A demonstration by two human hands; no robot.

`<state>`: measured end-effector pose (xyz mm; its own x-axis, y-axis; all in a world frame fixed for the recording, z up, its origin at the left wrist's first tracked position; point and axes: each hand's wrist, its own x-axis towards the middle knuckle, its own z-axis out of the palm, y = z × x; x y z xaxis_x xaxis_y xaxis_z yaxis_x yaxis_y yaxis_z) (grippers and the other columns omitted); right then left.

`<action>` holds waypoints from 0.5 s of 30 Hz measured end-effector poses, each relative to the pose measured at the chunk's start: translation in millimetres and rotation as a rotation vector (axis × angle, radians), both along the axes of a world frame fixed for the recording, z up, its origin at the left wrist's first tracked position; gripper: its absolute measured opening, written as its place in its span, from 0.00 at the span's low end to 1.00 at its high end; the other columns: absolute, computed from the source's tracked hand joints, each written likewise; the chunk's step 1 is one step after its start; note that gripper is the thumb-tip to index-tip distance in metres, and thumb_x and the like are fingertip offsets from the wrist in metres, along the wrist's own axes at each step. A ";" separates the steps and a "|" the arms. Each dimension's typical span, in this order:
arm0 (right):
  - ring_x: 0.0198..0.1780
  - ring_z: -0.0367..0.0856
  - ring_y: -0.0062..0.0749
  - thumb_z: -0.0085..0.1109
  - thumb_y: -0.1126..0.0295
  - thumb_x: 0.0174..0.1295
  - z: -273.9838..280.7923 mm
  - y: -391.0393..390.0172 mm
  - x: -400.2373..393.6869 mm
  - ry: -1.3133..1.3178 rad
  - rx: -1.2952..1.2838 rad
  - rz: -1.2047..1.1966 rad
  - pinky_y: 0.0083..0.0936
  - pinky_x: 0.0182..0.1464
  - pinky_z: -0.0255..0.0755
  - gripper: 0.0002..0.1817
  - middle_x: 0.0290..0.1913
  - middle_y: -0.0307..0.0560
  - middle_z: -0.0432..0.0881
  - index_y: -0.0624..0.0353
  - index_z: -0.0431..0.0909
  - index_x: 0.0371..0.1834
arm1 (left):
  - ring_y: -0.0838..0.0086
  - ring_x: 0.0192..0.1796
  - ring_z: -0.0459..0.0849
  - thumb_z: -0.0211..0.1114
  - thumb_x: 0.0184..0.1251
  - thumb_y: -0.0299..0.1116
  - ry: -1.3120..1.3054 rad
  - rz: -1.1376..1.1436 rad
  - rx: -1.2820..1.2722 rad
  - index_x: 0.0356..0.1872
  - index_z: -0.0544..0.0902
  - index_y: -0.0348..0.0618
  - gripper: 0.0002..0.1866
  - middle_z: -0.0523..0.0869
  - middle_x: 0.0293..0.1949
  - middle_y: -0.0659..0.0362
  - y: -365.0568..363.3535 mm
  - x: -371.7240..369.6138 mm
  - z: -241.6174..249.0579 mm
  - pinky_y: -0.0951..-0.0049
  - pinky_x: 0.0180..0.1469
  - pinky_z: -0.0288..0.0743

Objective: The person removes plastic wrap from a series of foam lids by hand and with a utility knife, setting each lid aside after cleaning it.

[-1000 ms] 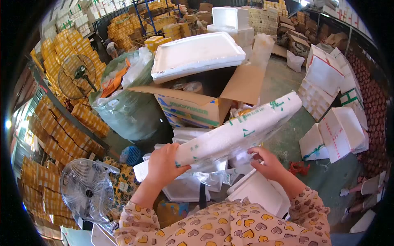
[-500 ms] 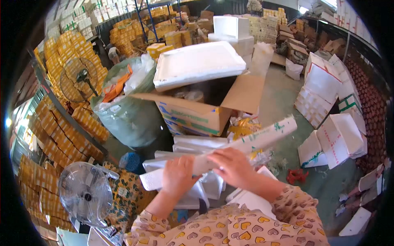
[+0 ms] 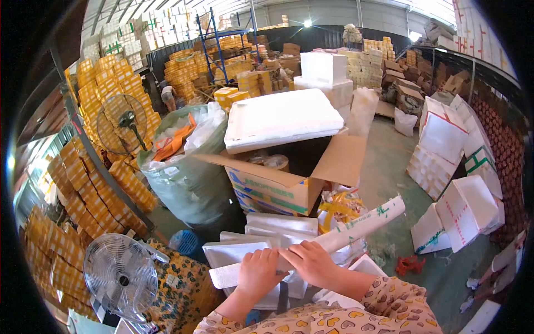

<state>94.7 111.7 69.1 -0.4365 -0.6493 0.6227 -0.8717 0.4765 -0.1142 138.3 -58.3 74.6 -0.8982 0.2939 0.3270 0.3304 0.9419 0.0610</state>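
A long white foam board (image 3: 356, 227) with green print lies slantwise across my front, seen nearly edge-on, its right end higher. My left hand (image 3: 258, 274) is wrapped over it near its lower left end. Right beside it, my right hand (image 3: 312, 266) also grips the board, with the thumb side toward my left hand. The fingers' undersides are hidden. Below and behind the board stand several white foam lids (image 3: 236, 250), partly covered by my hands and arms.
Ahead is an open cardboard box (image 3: 272, 189) with a white foam lid (image 3: 283, 119) on top. A large green bag (image 3: 189, 189) stands left of it. A silver fan (image 3: 121, 278) is at near left; foam boxes (image 3: 467, 209) stand right. A person (image 3: 167, 96) bends far back.
The view has tilted upward, so everything sits lower in the picture. My hands have come closer together on the foam board, which both still hold.
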 end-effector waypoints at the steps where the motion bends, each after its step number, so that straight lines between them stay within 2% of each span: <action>1: 0.37 0.73 0.33 0.56 0.72 0.43 -2.1 -0.2 -1.3 0.004 0.001 0.005 0.29 0.39 0.67 0.10 0.38 0.40 0.74 0.57 0.75 0.32 | 0.65 0.36 0.79 0.72 0.36 0.49 0.004 0.005 0.001 0.43 0.74 0.43 0.31 0.79 0.33 0.59 -0.2 -0.4 0.2 0.64 0.37 0.70; 3: 0.38 0.73 0.32 0.56 0.71 0.43 -7.8 1.7 -3.4 0.029 0.038 0.060 0.29 0.40 0.66 0.12 0.36 0.40 0.73 0.57 0.75 0.34 | 0.68 0.32 0.78 0.72 0.35 0.47 0.101 -0.037 0.020 0.40 0.72 0.43 0.29 0.76 0.29 0.61 -0.2 -0.9 0.4 0.66 0.32 0.68; 6: 0.38 0.72 0.34 0.52 0.70 0.46 -6.2 6.2 -3.3 0.001 0.115 0.062 0.30 0.39 0.65 0.11 0.35 0.42 0.74 0.57 0.74 0.34 | 0.68 0.33 0.78 0.72 0.36 0.47 0.097 -0.027 0.042 0.39 0.72 0.44 0.29 0.76 0.29 0.61 1.3 -0.6 -2.9 0.67 0.33 0.68; 10: 0.38 0.72 0.33 0.53 0.69 0.44 -6.7 2.6 -7.2 0.048 0.114 -0.001 0.29 0.39 0.65 0.09 0.35 0.41 0.73 0.56 0.74 0.31 | 0.68 0.33 0.78 0.72 0.36 0.46 0.094 -0.038 0.032 0.40 0.72 0.45 0.28 0.76 0.29 0.61 2.4 -1.8 -3.6 0.67 0.33 0.68; 12: 0.38 0.72 0.33 0.54 0.69 0.44 -6.9 1.8 -9.0 0.084 -0.045 0.049 0.29 0.39 0.66 0.07 0.36 0.41 0.72 0.55 0.72 0.28 | 0.68 0.33 0.78 0.71 0.36 0.46 0.137 -0.036 0.058 0.40 0.72 0.44 0.28 0.77 0.29 0.61 2.6 -1.2 -1.8 0.67 0.33 0.68; 13: 0.38 0.72 0.33 0.54 0.69 0.44 -5.9 2.5 -9.2 0.086 -0.046 0.049 0.29 0.39 0.66 0.07 0.36 0.41 0.72 0.55 0.72 0.28 | 0.68 0.33 0.78 0.71 0.36 0.46 0.139 -0.036 0.057 0.40 0.72 0.44 0.28 0.77 0.29 0.61 2.6 -1.8 -2.0 0.67 0.33 0.68; 15: 0.39 0.72 0.33 0.55 0.70 0.43 -4.2 5.7 -9.0 0.068 -0.002 0.070 0.28 0.41 0.66 0.11 0.38 0.41 0.73 0.57 0.74 0.33 | 0.68 0.33 0.78 0.72 0.36 0.46 0.110 -0.044 0.081 0.40 0.72 0.44 0.28 0.77 0.30 0.61 3.2 -2.2 -4.5 0.67 0.33 0.68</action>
